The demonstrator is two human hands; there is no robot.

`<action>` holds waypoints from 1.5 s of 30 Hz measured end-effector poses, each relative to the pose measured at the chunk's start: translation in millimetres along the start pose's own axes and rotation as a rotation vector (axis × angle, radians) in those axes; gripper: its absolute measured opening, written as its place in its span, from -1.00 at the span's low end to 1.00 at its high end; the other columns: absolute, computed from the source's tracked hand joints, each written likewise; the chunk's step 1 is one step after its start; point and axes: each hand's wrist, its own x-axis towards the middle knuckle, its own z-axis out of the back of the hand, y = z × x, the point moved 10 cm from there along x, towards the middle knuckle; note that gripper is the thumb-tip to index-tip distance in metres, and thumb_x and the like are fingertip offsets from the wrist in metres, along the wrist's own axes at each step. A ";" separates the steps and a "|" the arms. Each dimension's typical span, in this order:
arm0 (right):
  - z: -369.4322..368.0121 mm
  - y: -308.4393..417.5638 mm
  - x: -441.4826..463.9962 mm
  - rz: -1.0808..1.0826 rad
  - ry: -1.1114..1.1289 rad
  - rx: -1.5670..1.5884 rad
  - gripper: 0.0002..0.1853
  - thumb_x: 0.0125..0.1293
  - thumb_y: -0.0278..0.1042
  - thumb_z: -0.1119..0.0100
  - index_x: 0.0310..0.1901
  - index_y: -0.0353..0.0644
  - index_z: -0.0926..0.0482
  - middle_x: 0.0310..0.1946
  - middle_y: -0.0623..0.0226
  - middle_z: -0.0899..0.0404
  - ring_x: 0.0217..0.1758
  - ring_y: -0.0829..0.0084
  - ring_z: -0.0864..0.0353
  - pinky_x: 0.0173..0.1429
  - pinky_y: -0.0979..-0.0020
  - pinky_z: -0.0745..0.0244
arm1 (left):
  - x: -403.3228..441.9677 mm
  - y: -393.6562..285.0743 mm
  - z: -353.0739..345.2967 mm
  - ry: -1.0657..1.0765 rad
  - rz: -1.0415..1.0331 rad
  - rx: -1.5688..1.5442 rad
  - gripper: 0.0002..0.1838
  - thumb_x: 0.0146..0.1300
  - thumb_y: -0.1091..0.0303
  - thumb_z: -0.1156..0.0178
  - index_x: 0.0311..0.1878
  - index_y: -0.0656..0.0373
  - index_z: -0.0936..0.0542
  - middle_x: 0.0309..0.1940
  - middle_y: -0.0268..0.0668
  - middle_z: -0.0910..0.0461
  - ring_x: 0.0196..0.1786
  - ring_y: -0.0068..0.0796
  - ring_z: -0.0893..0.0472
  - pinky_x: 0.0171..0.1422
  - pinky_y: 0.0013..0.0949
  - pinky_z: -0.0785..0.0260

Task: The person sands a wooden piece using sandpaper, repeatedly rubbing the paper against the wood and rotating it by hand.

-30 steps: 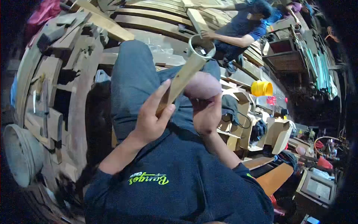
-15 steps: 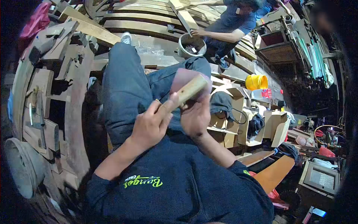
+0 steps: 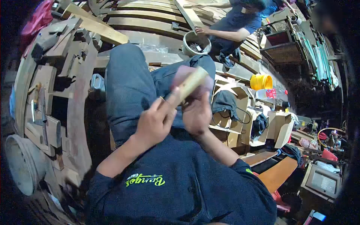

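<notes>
My left hand (image 3: 153, 122) is wrapped round a pale wooden piece (image 3: 193, 84), which slants up and right over my lap. Under and behind that piece, my right hand (image 3: 197, 114) holds a pinkish pad or sheet (image 3: 181, 75), blurred by motion. The wood lies against the pad and covers part of it. My right fingers are partly hidden behind both things. Beneath my hands are my legs in dark trousers (image 3: 129, 82).
A co-worker (image 3: 240, 26) sits at the top, one hand on a plank beside a bucket (image 3: 197, 43). Cardboard boxes (image 3: 279, 129), a yellow container (image 3: 261, 81) and a plastic bottle (image 3: 266, 93) stand at the right. Wooden frames (image 3: 80, 108) and a pale basin (image 3: 24, 165) are at the left.
The wooden piece has come down from its steeper slant of a second ago and now lies across the pad. The pad has shifted up and left, and my right hand has moved slightly left.
</notes>
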 end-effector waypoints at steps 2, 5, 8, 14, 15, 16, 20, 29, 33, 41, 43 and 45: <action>3.7 13.2 3.3 0.061 0.008 -0.050 -0.45 0.61 0.06 0.33 0.37 -0.19 -0.25 0.25 0.20 -0.45 0.28 0.26 -0.46 0.42 0.15 -0.26 | -14.9 2.7 -20.6 0.088 -0.018 -0.042 -0.39 0.37 0.29 -0.15 0.49 -0.08 -0.32 -0.21 0.03 -0.53 -0.34 0.16 -0.62 -0.22 -0.01 -0.55; -11.8 -9.7 -9.3 -0.015 0.159 -0.005 -0.43 0.61 0.01 0.34 0.43 -0.24 -0.18 0.38 0.17 -0.32 0.43 0.20 -0.31 0.49 0.13 -0.17 | 3.8 12.2 5.1 -0.098 0.023 -0.058 -0.39 0.38 0.31 -0.13 0.50 -0.07 -0.29 -0.27 0.04 -0.54 -0.30 0.16 -0.61 -0.20 0.01 -0.53; -17.7 -13.2 -7.8 -0.009 0.166 0.071 -0.43 0.62 0.03 0.35 0.41 -0.25 -0.19 0.35 0.13 -0.34 0.41 0.20 -0.34 0.50 0.12 -0.18 | 9.3 13.4 11.1 -0.079 0.090 -0.034 -0.39 0.38 0.33 -0.10 0.50 -0.08 -0.29 -0.25 0.05 -0.54 -0.30 0.17 -0.61 -0.19 0.01 -0.53; -12.0 -9.0 -4.2 0.012 0.113 0.008 -0.43 0.63 0.05 0.38 0.39 -0.25 -0.21 0.23 0.17 -0.42 0.26 0.31 -0.47 0.30 0.27 -0.36 | -1.2 10.5 -0.6 -0.049 -0.040 -0.044 -0.38 0.38 0.29 -0.12 0.51 -0.10 -0.28 -0.26 0.03 -0.53 -0.31 0.17 -0.63 -0.21 0.02 -0.55; -6.9 -20.2 -7.5 -0.055 0.050 0.004 -0.44 0.62 0.02 0.33 0.41 -0.25 -0.19 0.28 0.21 -0.40 0.31 0.33 -0.42 0.27 0.30 -0.35 | 5.8 16.2 6.2 -0.058 0.055 -0.110 -0.37 0.38 0.28 -0.13 0.51 -0.11 -0.28 -0.24 0.04 -0.55 -0.31 0.15 -0.63 -0.24 0.01 -0.55; 6.9 -21.2 -4.1 -0.049 0.034 -0.146 -0.44 0.62 0.02 0.30 0.40 -0.26 -0.21 0.27 0.20 -0.42 0.30 0.32 -0.44 0.31 0.26 -0.35 | 5.8 16.1 4.3 -0.051 0.053 -0.106 -0.37 0.38 0.28 -0.13 0.51 -0.11 -0.28 -0.24 0.04 -0.55 -0.31 0.15 -0.63 -0.24 0.01 -0.55; -0.8 6.0 7.0 0.026 0.090 -0.056 -0.45 0.63 0.01 0.36 0.39 -0.25 -0.22 0.26 0.14 -0.42 0.34 0.24 -0.42 0.45 0.18 -0.25 | -9.3 7.3 -17.2 0.048 -0.022 -0.061 -0.37 0.39 0.29 -0.12 0.52 -0.09 -0.26 -0.24 0.10 -0.57 -0.30 0.21 -0.64 -0.21 0.04 -0.56; 5.6 8.5 9.2 0.101 -0.017 -0.118 -0.50 0.62 -0.02 0.30 0.30 -0.27 -0.29 0.21 0.10 -0.44 0.31 0.25 -0.45 0.44 0.17 -0.26 | -9.3 11.1 -19.2 0.110 0.032 -0.081 -0.42 0.38 0.38 -0.11 0.47 0.07 -0.33 0.08 0.08 -0.57 -0.05 0.16 -0.62 0.08 -0.05 -0.51; 1.3 -6.2 -1.0 0.004 0.011 -0.123 -0.47 0.63 -0.03 0.32 0.35 -0.30 -0.26 0.28 0.12 -0.40 0.38 0.25 -0.39 0.48 0.16 -0.23 | 3.5 10.2 2.9 -0.027 -0.027 -0.071 -0.40 0.41 0.28 -0.10 0.51 -0.07 -0.28 -0.29 -0.01 -0.56 -0.40 0.03 -0.62 -0.32 -0.06 -0.54; 18.8 12.8 11.4 -0.004 -0.049 -0.073 -0.42 0.52 0.19 0.19 0.33 -0.06 -0.38 0.22 0.35 -0.52 0.24 0.37 -0.53 0.29 0.30 -0.42 | -6.7 8.1 -18.5 0.233 0.046 0.000 -0.42 0.38 0.35 -0.12 0.47 0.09 -0.33 -0.03 0.08 -0.58 -0.18 0.12 -0.63 -0.10 -0.04 -0.54; 9.3 7.6 9.4 0.023 -0.038 -0.141 -0.43 0.57 0.13 0.26 0.37 -0.12 -0.32 0.26 0.28 -0.49 0.29 0.32 -0.49 0.36 0.24 -0.38 | -0.1 10.8 -12.2 0.079 -0.021 -0.009 -0.39 0.38 0.32 -0.12 0.49 -0.03 -0.30 -0.18 -0.01 -0.56 -0.31 0.06 -0.62 -0.22 -0.06 -0.54; -6.2 -2.6 0.0 0.040 0.027 -0.223 -0.41 0.59 0.10 0.29 0.39 -0.19 -0.28 0.28 0.21 -0.46 0.35 0.27 -0.45 0.40 0.18 -0.33 | 7.1 7.7 8.1 -0.123 -0.050 -0.070 -0.37 0.38 0.29 -0.12 0.51 -0.12 -0.28 -0.31 -0.09 -0.53 -0.42 0.01 -0.62 -0.34 -0.07 -0.53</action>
